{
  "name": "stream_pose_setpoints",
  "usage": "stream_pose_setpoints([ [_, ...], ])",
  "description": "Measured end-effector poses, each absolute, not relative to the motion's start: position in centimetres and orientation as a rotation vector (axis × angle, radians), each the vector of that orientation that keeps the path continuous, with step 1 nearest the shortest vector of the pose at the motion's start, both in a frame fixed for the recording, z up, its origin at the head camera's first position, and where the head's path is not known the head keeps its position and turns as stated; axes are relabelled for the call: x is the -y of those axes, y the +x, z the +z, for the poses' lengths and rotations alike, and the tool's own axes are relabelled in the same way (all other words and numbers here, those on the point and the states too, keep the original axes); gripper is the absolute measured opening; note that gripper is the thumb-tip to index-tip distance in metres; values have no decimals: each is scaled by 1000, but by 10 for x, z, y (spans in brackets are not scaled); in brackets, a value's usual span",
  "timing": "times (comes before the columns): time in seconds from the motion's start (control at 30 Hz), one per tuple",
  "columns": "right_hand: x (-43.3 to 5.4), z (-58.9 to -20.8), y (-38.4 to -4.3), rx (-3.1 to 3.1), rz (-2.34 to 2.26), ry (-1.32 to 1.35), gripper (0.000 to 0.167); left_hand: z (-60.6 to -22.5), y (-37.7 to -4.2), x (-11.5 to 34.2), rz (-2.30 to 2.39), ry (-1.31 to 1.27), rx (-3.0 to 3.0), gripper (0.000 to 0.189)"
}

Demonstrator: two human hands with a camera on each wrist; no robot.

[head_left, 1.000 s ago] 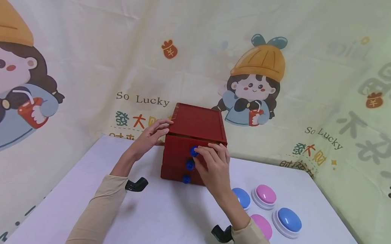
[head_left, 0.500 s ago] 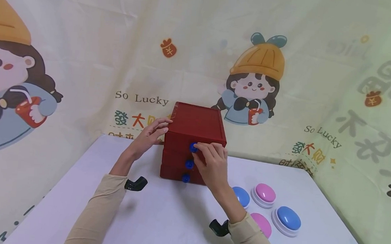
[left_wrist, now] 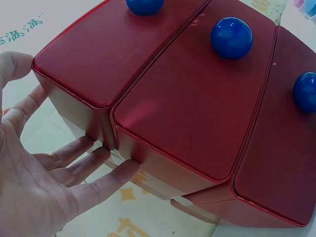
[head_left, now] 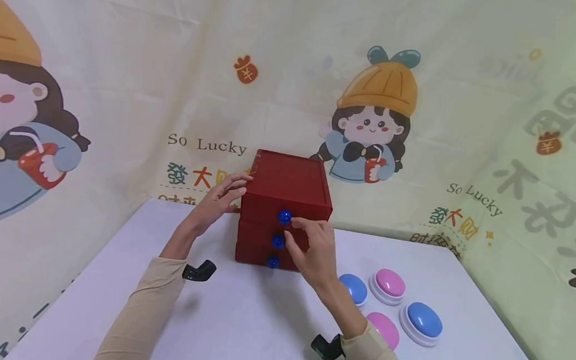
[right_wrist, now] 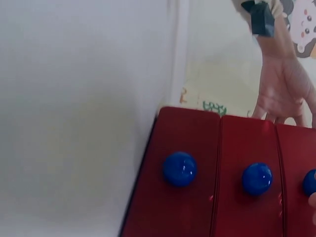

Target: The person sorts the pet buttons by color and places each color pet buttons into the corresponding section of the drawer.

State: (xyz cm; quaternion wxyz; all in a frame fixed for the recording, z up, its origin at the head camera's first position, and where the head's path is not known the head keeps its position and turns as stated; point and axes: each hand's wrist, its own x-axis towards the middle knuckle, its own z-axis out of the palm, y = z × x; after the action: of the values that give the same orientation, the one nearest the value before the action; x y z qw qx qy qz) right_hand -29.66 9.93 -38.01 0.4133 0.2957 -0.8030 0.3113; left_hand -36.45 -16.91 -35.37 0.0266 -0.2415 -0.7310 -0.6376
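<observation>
A small red drawer cabinet [head_left: 288, 177] stands on the table, with three drawers stacked one above another. Each drawer front carries a round blue knob; the top knob [head_left: 284, 216] is beside my right hand [head_left: 315, 251]. That hand's thumb and index finger are parted, just right of the knob and not around it. In the right wrist view only fingertips [right_wrist: 313, 201] show at the right edge, by the top knob. My left hand [left_wrist: 37, 182] lies along the cabinet's left side, fingers extended, fingertips at the side wall. All three drawer fronts look closed.
Right of the cabinet sit several round push buttons, including a pink button [head_left: 390, 283] and a blue button [head_left: 424, 320]. A printed cloth [head_left: 293, 102] hangs behind the white table [head_left: 238, 321]. Black devices [head_left: 199, 271] are worn at both wrists.
The top drawer has gone in, and the dark gap under the cabinet's top edge has vanished. My right fingers have come off the top knob. The left hand stays in place.
</observation>
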Motion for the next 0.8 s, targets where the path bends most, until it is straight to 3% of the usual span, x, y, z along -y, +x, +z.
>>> stream_pose_setpoints([
  [0.5,-99,-402,-279,2222,1111,744,37,-354,-364,171,-1987,-748,2246,48],
  [0.8,-99,-410,-279,2350,1251,601,26,-353,-363,168,-1967,-743,2260,48],
])
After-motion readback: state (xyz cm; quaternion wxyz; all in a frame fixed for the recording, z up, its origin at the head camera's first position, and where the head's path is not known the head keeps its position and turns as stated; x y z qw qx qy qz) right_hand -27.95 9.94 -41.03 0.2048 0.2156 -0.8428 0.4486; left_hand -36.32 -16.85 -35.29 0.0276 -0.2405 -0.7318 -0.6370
